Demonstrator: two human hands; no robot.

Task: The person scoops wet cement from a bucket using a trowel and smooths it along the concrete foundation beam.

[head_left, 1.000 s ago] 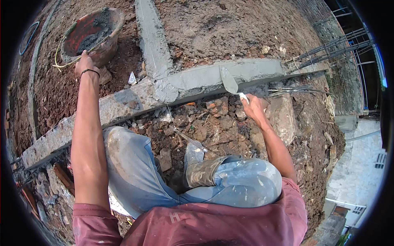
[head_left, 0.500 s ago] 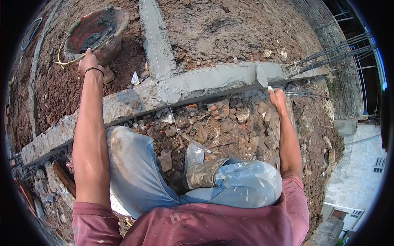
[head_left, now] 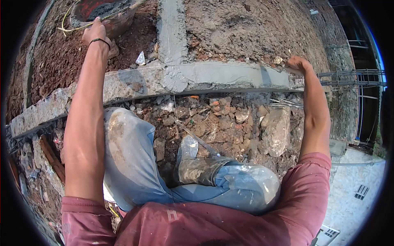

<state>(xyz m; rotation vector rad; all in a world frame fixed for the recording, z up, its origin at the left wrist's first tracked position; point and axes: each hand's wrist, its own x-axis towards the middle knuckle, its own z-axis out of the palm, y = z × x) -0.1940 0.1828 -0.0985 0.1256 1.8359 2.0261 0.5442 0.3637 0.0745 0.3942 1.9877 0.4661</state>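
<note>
Left hand (head_left: 95, 33): we rest it on the near rim of the mortar pan (head_left: 107, 13), fingers curled over the edge.
Right hand (head_left: 296, 64): at the right end of the wet concrete beam (head_left: 230, 76); fingers bent, whether they hold anything we cannot tell.
Handling: the pan looks heavy with wet mortar, gritty and slick; we judge the rim the surest hold.

I see a reddish-orange mortar pan (head_left: 108, 14) at the far left, its inside smeared with dark grey mortar, and a pale yellow cord (head_left: 67, 24) lying over its rim. My left hand (head_left: 95, 33) wears a thin black wristband (head_left: 100, 40). The concrete beam (head_left: 221, 76) across the scene is wet grey on the right, paler and mottled with brown on the left. The soil (head_left: 246, 28) beyond it is grey-brown; the rubble (head_left: 221, 115) nearer me is reddish-brown with orange flecks. My trousers (head_left: 131, 164) are faded light blue, streaked with grey-white. My shirt (head_left: 205, 225) is dull maroon. The boot (head_left: 197, 170) is glossy grey-olive, mud-caked.
</note>
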